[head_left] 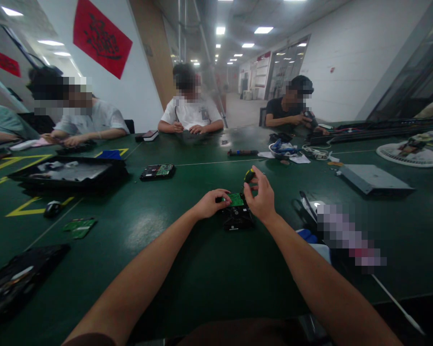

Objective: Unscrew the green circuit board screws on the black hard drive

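A black hard drive (237, 219) lies on the green table straight ahead of me, its green circuit board (237, 200) facing up. My left hand (212, 202) grips the drive's left edge, fingers curled over by the board. Above the right side of the drive, my right hand (261, 193) holds a screwdriver (249, 175) upright by its yellow-and-black handle. The screwdriver's tip is too small and dark to make out. A second hard drive (157, 171) with a green board sits farther back on the left.
Left stand a black tray-like housing (68, 173), a computer mouse (53, 208), a loose circuit board (80, 227) and a dark device part (21, 278). Right are a grey metal box (375, 179), a bowl (282, 150) and a white round part (407, 156). Several people sit across the table.
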`<state>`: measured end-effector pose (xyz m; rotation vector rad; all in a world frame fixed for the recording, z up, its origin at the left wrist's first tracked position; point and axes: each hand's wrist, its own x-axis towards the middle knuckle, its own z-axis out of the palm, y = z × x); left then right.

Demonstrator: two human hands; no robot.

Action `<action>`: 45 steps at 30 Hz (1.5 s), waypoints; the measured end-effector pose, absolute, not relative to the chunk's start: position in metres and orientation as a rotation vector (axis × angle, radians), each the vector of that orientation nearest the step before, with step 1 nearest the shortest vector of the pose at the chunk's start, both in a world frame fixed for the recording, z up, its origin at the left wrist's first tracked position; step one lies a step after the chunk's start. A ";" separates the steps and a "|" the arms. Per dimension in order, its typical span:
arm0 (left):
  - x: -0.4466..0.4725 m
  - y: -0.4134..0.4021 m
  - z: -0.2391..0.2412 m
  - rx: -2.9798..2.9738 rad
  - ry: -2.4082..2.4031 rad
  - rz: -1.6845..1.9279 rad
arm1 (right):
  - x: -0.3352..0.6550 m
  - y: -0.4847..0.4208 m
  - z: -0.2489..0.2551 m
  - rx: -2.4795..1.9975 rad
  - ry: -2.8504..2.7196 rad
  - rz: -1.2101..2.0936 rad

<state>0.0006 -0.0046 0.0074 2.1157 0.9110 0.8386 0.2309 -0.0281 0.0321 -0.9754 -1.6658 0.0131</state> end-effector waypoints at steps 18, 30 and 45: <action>0.000 -0.006 0.009 2.124 0.931 0.824 | 0.231 -0.030 0.035 -0.979 -1.666 0.000; 0.000 -0.002 0.005 2.132 0.932 0.812 | 0.232 -0.028 0.032 -0.985 -1.660 -0.013; 0.000 -0.004 0.007 2.124 0.946 0.813 | 0.232 -0.030 0.035 -0.976 -1.702 0.004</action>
